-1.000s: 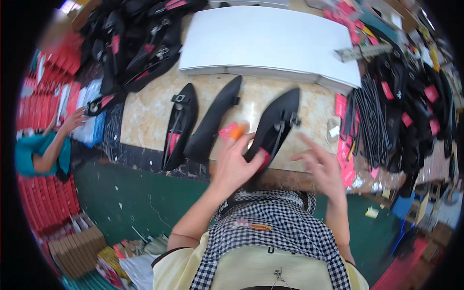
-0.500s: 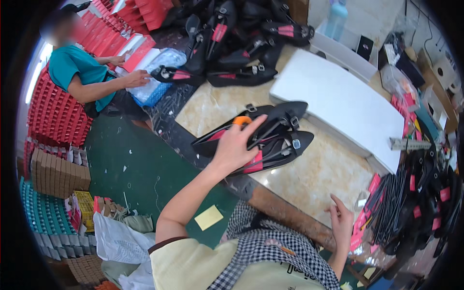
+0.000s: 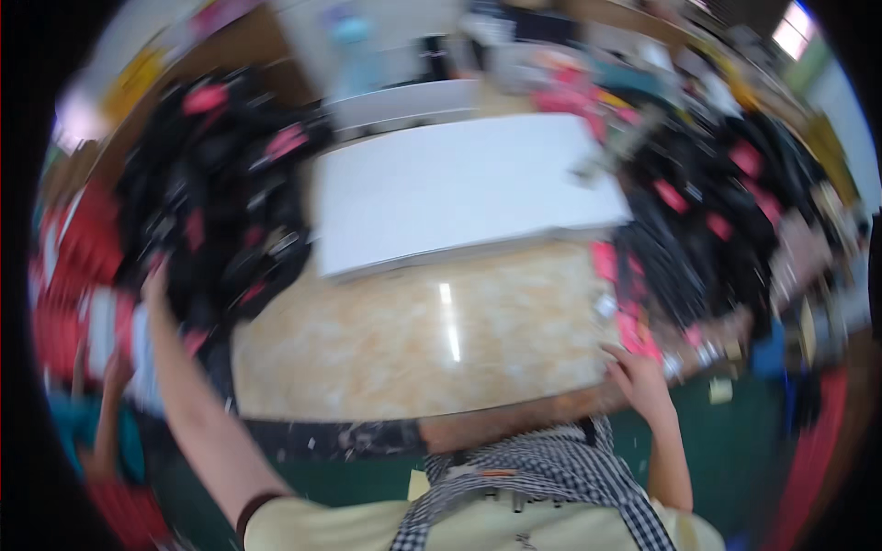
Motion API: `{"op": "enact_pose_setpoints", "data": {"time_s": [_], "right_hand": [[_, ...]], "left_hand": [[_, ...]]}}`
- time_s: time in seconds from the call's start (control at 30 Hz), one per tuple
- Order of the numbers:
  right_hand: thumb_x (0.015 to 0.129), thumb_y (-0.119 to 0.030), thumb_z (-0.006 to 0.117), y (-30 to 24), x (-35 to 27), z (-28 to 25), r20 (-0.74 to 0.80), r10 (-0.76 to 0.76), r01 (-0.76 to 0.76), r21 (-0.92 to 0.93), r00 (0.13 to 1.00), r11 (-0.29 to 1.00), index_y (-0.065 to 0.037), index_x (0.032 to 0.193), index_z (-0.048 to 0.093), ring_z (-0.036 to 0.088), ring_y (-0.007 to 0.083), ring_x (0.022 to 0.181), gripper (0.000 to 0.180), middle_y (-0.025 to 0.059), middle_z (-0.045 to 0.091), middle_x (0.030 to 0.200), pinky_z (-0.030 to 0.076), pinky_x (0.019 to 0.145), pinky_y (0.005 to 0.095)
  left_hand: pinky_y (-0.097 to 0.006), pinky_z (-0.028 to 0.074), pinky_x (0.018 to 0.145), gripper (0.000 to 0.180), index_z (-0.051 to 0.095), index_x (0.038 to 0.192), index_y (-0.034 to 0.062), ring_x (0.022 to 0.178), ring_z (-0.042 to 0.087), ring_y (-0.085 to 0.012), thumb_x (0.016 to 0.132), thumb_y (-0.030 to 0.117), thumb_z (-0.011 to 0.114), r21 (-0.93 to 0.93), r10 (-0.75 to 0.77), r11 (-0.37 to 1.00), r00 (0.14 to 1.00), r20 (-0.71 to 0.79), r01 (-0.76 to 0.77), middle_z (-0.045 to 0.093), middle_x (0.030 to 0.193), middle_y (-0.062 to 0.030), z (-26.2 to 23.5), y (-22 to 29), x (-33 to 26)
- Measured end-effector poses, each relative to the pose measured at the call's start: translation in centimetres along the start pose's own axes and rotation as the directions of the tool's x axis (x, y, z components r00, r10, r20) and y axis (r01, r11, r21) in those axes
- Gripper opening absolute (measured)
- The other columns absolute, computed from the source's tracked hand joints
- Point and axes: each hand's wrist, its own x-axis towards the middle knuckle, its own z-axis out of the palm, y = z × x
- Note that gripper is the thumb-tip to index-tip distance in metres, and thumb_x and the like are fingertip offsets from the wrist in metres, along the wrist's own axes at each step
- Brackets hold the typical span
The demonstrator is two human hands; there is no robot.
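My left arm is stretched out to the left, and my left hand [image 3: 156, 278] is at the near side of a heap of black shoes [image 3: 234, 197] with pink labels. Motion blur smears its fingers, so whether it still grips a shoe does not show. My right hand [image 3: 641, 381] hovers at the table's near right edge with thumb and forefinger apart and nothing between them. It is nearest to the pink tags [image 3: 637, 335] and a bundle of thin black straps [image 3: 666, 280].
A large white board or box lid [image 3: 469, 193] lies across the table [image 3: 395, 354]. Behind it stand a white tray [image 3: 404, 106] and a pale blue bottle [image 3: 352, 50]. More black shoes [image 3: 726, 197] lie at right. A co-worker's arm [image 3: 108, 399] shows at far left.
My left hand has gone from the black shoes at the table's middle to the heap on the left. Those shoes have left the middle. The whole view has swung round.
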Motion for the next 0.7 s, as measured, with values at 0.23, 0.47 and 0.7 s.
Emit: {"op": "enact_pose_setpoints", "data": {"time_s": [0.23,0.47,0.7], "right_hand": [[0.088,-0.014,0.061,8.1,6.7,-9.8,-0.418,-0.249,0.097,-0.352,0.874,0.931,-0.004,0.107,0.069,0.066,0.0337,0.089,0.023,0.0144,0.070,0.098,0.052,0.078,0.0402],[0.083,-0.009,0.062,18.7,22.9,-15.2,-0.534,-0.201,-0.307,-0.711,0.821,0.633,-0.007,0.109,0.065,0.063,0.0272,0.088,0.026,0.0085,0.063,0.107,0.053,0.076,0.0395],[0.081,-0.017,0.069,5.1,15.2,-16.3,-0.546,-0.356,0.394,-0.051,0.758,0.918,-0.004,0.083,0.069,0.063,0.0321,0.077,0.013,0.0144,0.061,0.080,0.052,0.071,0.0385]], "left_hand": [[-0.035,0.041,0.103,0.037,0.062,0.125,0.0010,0.118,0.058,-0.0315,0.097,0.025,0.056,-0.348,-0.227,-0.834,0.309,0.923,0.427,0.057,0.133,-0.0194,-2.7,-16.1,-4.2],[-0.039,0.037,0.106,0.030,0.068,0.117,0.0035,0.124,0.053,-0.0291,0.087,0.009,0.062,-0.008,-0.203,-0.974,0.851,0.483,-0.228,0.061,0.127,-0.0153,-22.1,-50.9,-1.7],[-0.039,0.041,0.104,0.071,0.024,0.155,0.0152,0.120,0.055,-0.0242,0.094,0.032,0.059,0.939,-0.187,-0.335,0.982,0.018,-0.081,0.057,0.131,-0.0147,-32.9,-66.5,4.8]]}}
